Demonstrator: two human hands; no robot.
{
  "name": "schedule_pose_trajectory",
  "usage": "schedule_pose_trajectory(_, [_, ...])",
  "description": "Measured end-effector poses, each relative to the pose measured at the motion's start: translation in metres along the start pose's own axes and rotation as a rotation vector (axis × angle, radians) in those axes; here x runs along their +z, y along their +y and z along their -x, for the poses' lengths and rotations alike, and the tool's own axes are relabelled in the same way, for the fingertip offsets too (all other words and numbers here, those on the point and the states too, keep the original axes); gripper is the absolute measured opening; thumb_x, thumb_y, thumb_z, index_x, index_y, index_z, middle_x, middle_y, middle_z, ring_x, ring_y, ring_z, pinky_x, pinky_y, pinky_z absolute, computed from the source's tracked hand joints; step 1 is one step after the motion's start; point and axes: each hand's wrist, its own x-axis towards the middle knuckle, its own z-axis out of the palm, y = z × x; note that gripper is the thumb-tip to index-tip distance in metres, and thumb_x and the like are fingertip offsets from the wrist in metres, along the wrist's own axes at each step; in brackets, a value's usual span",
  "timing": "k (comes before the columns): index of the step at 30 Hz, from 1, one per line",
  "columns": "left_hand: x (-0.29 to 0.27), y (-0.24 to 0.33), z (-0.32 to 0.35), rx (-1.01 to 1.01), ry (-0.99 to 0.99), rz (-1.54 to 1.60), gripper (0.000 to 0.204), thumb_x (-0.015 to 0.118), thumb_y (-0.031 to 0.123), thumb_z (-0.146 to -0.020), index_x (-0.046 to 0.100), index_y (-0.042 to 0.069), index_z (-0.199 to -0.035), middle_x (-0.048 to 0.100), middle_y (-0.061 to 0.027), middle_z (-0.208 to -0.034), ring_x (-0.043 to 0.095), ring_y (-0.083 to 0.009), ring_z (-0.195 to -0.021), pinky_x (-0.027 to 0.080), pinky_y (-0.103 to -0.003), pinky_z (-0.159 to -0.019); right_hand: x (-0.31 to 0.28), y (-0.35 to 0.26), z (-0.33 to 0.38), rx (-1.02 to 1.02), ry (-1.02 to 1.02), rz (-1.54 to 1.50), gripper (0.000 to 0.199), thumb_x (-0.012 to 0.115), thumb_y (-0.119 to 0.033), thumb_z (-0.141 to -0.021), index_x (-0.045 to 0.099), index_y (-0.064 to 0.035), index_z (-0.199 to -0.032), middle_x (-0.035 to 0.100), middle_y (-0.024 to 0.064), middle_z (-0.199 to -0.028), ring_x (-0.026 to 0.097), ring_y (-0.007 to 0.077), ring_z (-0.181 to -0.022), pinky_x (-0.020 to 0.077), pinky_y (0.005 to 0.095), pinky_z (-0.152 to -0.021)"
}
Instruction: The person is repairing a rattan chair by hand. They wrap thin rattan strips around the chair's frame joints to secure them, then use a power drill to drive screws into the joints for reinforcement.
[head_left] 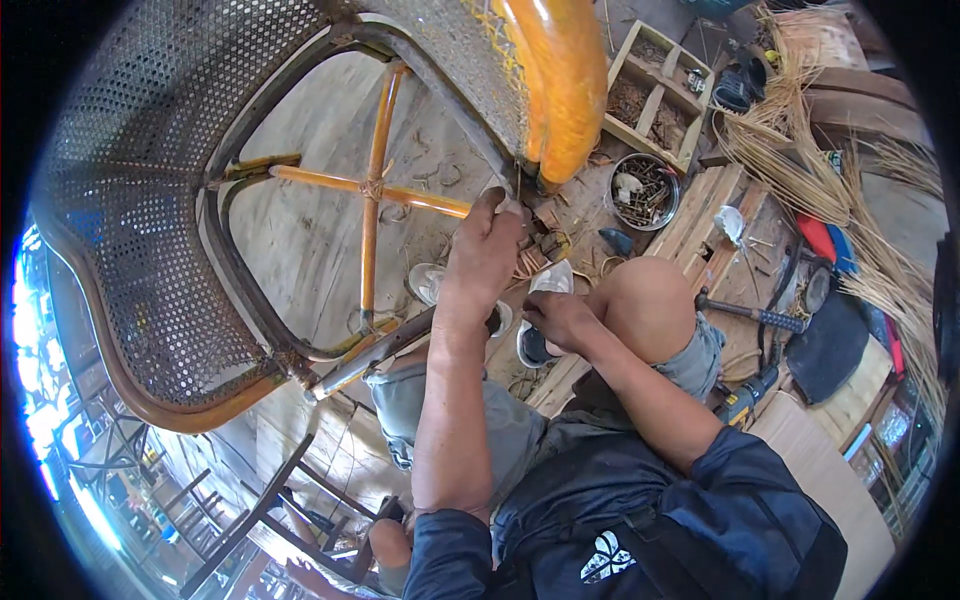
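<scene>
An upturned-looking chair frame (pixel 268 318) with a woven mesh panel (pixel 150 230) fills the left side. Two glossy cane bars cross inside its dark-edged opening, bound together at the cross joint (pixel 372 188). My left hand (pixel 482 250) is at the frame's near right corner, beside the end of one cane bar. Its thumb and finger close on a small whitish piece (pixel 510 207). My right hand (pixel 562 318) is closed, low in front of my right knee and over a white-toed shoe (pixel 552 277). What its fingers hold, if anything, is hidden.
A round tin (pixel 642 190) of nails or scraps and a divided wooden tray (pixel 660 95) stand ahead right. Right of my knee lie a hammer (pixel 755 314), a power drill (pixel 745 395) and bundled cane strands (pixel 775 160). Another person's knee (pixel 390 545) shows at lower left.
</scene>
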Motion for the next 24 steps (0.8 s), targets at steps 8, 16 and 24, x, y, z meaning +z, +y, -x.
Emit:
schedule_pose_trajectory(8, [-0.012, 0.02, 0.007, 0.254, 0.411, -0.133, 0.043, 0.054, 0.018, -0.086, 0.052, -0.008, -0.121, 0.066, -0.019, -0.094, 0.063, -0.0245, -0.085, 0.048, -0.033, -0.077, 0.002, 0.011, -0.004, -0.039, 0.039, -0.013, 0.032, 0.054, -0.029, -0.089, 0.062, -0.0041, -0.108, 0.064, 0.0216, -0.105, 0.06, 0.0385, -0.101, 0.0465, 0.0462, -0.087])
schedule_pose_trajectory(16, [-0.032, 0.046, 0.021, 0.309, 0.471, -0.075, 0.037, 0.051, 0.02, -0.088, 0.058, -0.006, -0.113, 0.066, -0.0215, -0.087, 0.065, -0.0298, -0.081, 0.049, -0.036, -0.076, 0.006, 0.022, -0.007, -0.012, 0.006, 0.006, 0.032, 0.054, -0.029, -0.089, 0.063, -0.003, -0.106, 0.064, 0.0219, -0.106, 0.061, 0.0388, -0.099, 0.0469, 0.0456, -0.086])
schedule_pose_trajectory(24, [-0.056, 0.049, 0.022, 0.401, 0.559, 0.071, 0.036, 0.051, 0.018, -0.088, 0.059, -0.009, -0.11, 0.066, -0.0215, -0.087, 0.063, -0.0281, -0.077, 0.048, -0.035, -0.074, 0.015, 0.029, -0.017, 0.019, -0.033, 0.071, 0.031, 0.056, -0.029, -0.087, 0.065, -0.0019, -0.101, 0.064, 0.0222, -0.101, 0.062, 0.038, -0.096, 0.0473, 0.0449, -0.085])
